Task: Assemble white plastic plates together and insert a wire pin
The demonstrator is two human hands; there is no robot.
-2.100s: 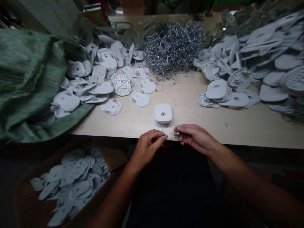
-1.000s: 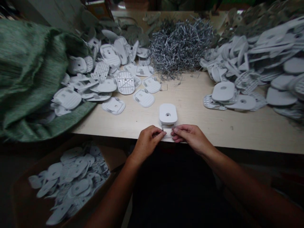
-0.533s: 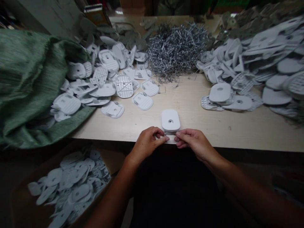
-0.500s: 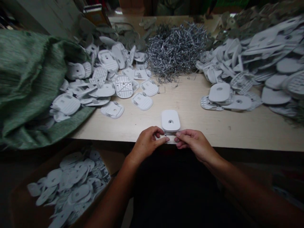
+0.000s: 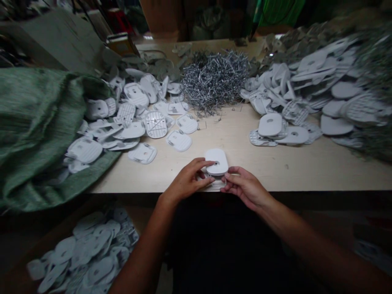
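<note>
A white oval plastic cover (image 5: pixel 218 161) with a small central hole lies on a flat white plate (image 5: pixel 214 182) at the table's front edge. A thin wire clip (image 5: pixel 219 182) shows at the plate's near end. My left hand (image 5: pixel 186 180) rests its fingers on top of the cover, with the fingertips close to the hole. My right hand (image 5: pixel 245 188) touches the near right side of the piece, its fingertips beside the wire. The hands hide part of the plate.
A tangled pile of metal wire clips (image 5: pixel 214 83) lies at the back of the pale wooden table (image 5: pixel 321 171). White plastic parts are heaped on both sides. A green woven sack (image 5: pixel 36 134) spills more at left. Below the table's edge at left, a cardboard box (image 5: pixel 92 253) holds white discs.
My left hand has moved from the near edge up onto the cover. The cover now sits closer to the plate's edge and my view has shifted, putting the table lower in the picture.
</note>
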